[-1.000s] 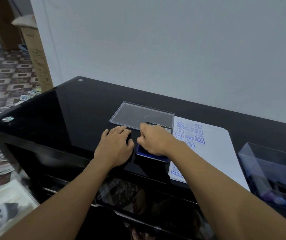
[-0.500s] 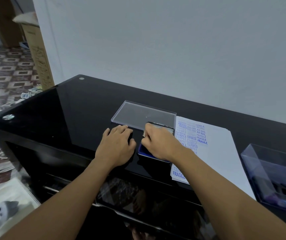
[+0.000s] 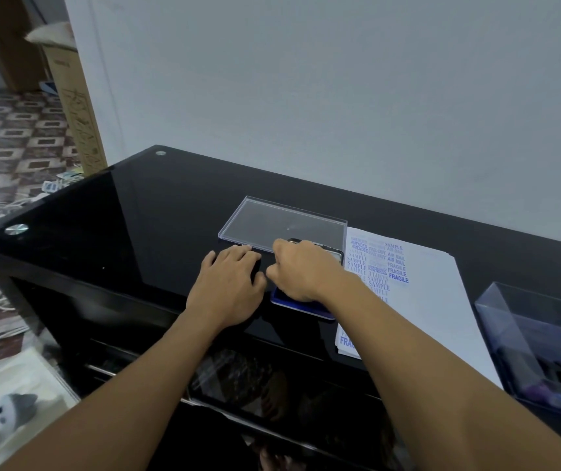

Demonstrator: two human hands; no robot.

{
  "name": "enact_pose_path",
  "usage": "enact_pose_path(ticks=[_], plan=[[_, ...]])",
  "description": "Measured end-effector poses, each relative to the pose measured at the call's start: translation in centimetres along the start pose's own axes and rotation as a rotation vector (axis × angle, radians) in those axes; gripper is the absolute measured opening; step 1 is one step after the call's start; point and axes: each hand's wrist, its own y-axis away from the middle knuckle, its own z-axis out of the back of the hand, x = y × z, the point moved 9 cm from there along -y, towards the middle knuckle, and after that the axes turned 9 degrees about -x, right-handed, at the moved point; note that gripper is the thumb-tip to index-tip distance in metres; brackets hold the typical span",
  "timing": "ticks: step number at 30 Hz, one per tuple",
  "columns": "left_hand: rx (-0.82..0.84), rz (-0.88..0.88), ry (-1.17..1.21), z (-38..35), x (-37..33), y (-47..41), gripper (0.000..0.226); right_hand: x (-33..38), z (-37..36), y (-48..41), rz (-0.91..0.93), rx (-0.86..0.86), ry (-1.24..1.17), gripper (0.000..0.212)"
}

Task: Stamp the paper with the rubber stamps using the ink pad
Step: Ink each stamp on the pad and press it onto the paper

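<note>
While the right hand (image 3: 306, 270) sits curled over the ink pad (image 3: 292, 302) directly beneath it, we cannot tell whether it pinches anything, as the fingertips are hidden. Left hand (image 3: 228, 283) lies flat, fingers together, on the table (image 3: 119, 232) just left of the pad. Paper (image 3: 435, 300) lies just right of the right hand. We judge the pad light and likely to slide on the glossy top, so steady its rim. The paper looks thin and limp.

Surface finishes, desk top
Table (image 3: 136, 226) glossy black under left hand (image 3: 228, 283); lid (image 3: 282, 226) beyond its fingertips clear smooth plastic; paper (image 3: 435, 300) matt.
</note>
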Motion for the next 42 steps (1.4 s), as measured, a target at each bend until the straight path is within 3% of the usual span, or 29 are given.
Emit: enact_pose_path(ticks=[8, 21, 32, 42], plan=[[0.004, 0.002, -0.006, -0.1, 0.0, 0.0, 0.046, -1.5, 0.0, 1.5, -0.029, -0.085, -0.133, 0.015], [0.004, 0.004, -0.007, 0.1, 0.0, 0.0, 0.042, -0.2, 0.0, 0.1, -0.028, -0.046, -0.046, 0.015], [0.09, 0.005, 0.002, -0.4, 0.0, -0.5, 0.044, -2.0, 0.1, 2.1, -0.077, -0.123, -0.184, 0.017], [0.085, 0.045, 0.04, 1.8, -0.5, -1.0, 0.038, -0.4, 0.3, 0.3, -0.045, -0.017, -0.062, 0.026]])
